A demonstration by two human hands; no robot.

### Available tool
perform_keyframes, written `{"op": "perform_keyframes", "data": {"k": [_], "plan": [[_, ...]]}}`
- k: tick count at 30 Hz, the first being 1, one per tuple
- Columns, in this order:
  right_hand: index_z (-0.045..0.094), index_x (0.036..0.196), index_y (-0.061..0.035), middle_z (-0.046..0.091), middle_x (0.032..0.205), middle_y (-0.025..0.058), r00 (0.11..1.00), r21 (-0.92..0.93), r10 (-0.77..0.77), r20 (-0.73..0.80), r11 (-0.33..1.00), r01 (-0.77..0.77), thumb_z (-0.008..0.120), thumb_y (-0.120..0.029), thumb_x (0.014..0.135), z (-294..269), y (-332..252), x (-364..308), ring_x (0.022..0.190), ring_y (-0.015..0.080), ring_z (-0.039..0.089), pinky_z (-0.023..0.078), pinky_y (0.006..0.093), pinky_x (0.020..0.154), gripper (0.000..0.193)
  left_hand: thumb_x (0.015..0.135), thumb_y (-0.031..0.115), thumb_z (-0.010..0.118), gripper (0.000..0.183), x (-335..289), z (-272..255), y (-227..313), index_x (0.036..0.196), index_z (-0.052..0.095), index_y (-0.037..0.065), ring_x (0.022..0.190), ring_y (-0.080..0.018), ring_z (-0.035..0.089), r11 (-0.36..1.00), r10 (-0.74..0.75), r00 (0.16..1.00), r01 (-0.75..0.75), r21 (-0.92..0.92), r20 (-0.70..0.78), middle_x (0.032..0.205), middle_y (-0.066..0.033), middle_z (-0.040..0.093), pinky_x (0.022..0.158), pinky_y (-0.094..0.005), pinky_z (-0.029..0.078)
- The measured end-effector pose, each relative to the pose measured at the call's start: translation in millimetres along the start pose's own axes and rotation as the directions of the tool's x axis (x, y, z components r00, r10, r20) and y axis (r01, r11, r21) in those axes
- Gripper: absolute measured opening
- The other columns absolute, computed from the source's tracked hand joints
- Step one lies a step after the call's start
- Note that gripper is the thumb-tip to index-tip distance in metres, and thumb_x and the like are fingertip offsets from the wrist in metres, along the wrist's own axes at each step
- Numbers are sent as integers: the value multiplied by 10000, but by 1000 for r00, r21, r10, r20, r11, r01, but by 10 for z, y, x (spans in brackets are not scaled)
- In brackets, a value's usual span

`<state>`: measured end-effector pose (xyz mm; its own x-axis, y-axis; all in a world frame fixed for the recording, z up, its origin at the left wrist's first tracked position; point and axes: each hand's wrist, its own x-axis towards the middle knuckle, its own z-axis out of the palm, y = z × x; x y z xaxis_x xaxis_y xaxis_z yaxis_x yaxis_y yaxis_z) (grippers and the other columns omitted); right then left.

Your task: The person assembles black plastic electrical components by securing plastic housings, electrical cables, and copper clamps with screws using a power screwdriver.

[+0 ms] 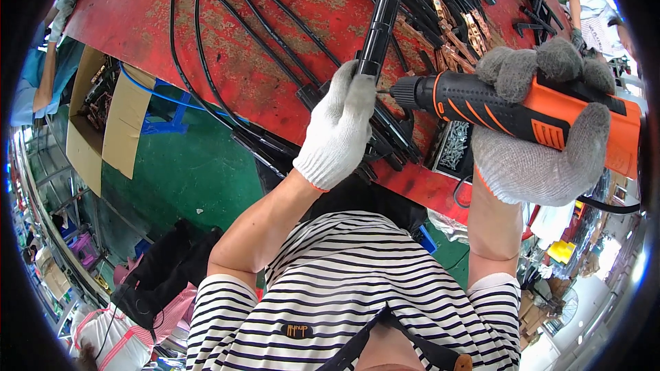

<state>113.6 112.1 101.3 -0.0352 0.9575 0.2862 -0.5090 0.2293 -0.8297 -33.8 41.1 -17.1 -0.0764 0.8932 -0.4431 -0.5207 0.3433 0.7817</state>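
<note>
I have my left hand nearly closed, gloved fingers round the lower end of a black handle tilted over the red table. My right hand wraps its fingers about an orange-and-black power driver, bit pointing at that end; contact I can't tell. Beyond lie black cables, copper-coloured parts and small silvery fasteners.

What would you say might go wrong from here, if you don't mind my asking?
The drill has its bit close to the left hand, so a slip might jab that hand. The screws lie close to the right hand, so a knock might scatter them.
</note>
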Motion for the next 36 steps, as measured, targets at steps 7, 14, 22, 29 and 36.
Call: {"op": "perform_keyframes", "data": {"k": [7, 14, 22, 29, 36], "plan": [[666, 1167, -192, 697, 1011, 69, 999, -94, -45, 13, 995, 46, 772, -344, 828, -15, 11, 13, 700, 226, 614, 485, 400, 710, 387, 1109, 367, 490, 552, 11, -18, -28, 1542, 392, 39, 595, -78, 468, 1000, 14, 1000, -14, 9, -15, 836, -11, 537, 539, -239, 393], [626, 1223, -211, 668, 1045, 55, 959, -73, -47, 279, 995, 70, 718, -407, 881, -134, 32, 120, 697, 217, 622, 500, 420, 697, 405, 1108, 362, 496, 526, 12, 9, 5, 1518, 435, 40, 579, -77, 459, 1000, 16, 999, -15, 19, -28, 804, -5, 524, 523, -245, 381], [555, 1317, -225, 614, 1042, 37, 813, -98, -34, 582, 989, 111, 694, -494, 909, -198, 35, 227, 690, 207, 635, 529, 444, 661, 509, 1096, 344, 521, 454, 9, 7, 58, 1441, 466, 53, 619, -60, 435, 998, -48, 999, 48, -33, -7, 801, 21, 470, 542, -234, 385], [546, 1334, -206, 619, 1063, 62, 792, -90, -40, 610, 989, 119, 679, -457, 921, -137, 89, 241, 709, 220, 638, 528, 471, 679, 501, 1101, 391, 503, 459, 33, -3, 44, 1446, 523, 89, 571, -86, 457, 992, -99, 993, 94, -82, -60, 798, 4, 535, 499, -238, 358], [582, 1297, -159, 669, 1110, 126, 891, -70, -64, 449, 992, 106, 666, -318, 923, -4, 144, 193, 752, 253, 635, 504, 507, 740, 414, 1105, 413, 480, 395, 55, 68, 99, 1352, 574, 119, 544, -102, 486, 957, -218, 972, 196, -213, -85, 814, -16, 574, 442, -222, 336]]}}
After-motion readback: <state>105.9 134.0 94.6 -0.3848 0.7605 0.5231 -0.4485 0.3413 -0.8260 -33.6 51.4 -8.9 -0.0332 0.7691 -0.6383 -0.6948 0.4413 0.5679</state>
